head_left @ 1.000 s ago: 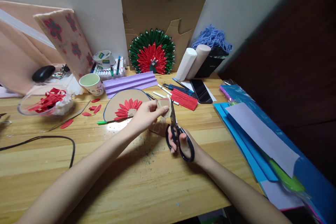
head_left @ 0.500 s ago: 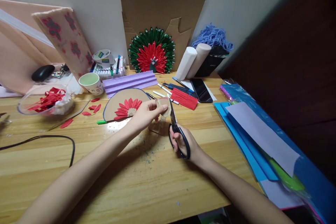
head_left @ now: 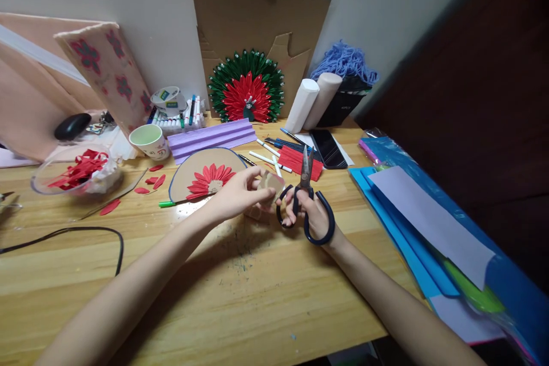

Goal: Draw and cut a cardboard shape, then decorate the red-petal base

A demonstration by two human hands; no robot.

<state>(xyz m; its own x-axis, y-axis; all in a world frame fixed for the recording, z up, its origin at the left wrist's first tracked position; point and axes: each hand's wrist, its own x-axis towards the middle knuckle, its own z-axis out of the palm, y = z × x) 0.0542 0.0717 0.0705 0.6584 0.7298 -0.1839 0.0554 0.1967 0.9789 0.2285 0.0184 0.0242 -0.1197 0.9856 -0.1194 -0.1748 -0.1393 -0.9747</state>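
Note:
My left hand [head_left: 238, 194] pinches a small tan cardboard piece [head_left: 270, 183] just above the wooden table [head_left: 240, 291]. My right hand [head_left: 309, 211] grips black-handled scissors [head_left: 305, 200] with fingers through the loops. The blades are closed and point up and away, to the right of the cardboard piece and clear of it. Behind my left hand lies a half-round cardboard fan [head_left: 201, 168] with red petals glued on it.
Blue, white and green paper sheets [head_left: 429, 223] lie at the right. At the back: a red-green paper peacock [head_left: 247, 88], purple folded paper [head_left: 212, 136], a cup [head_left: 149, 140], markers, a phone [head_left: 328, 148], red fringe paper [head_left: 300, 161]. A bowl of red petals [head_left: 77, 168] and a black cable [head_left: 86, 234] lie left.
The scissors left the cardboard piece: my right hand swung them to the right and the blades closed, pointing up. My left hand lowered the piece slightly.

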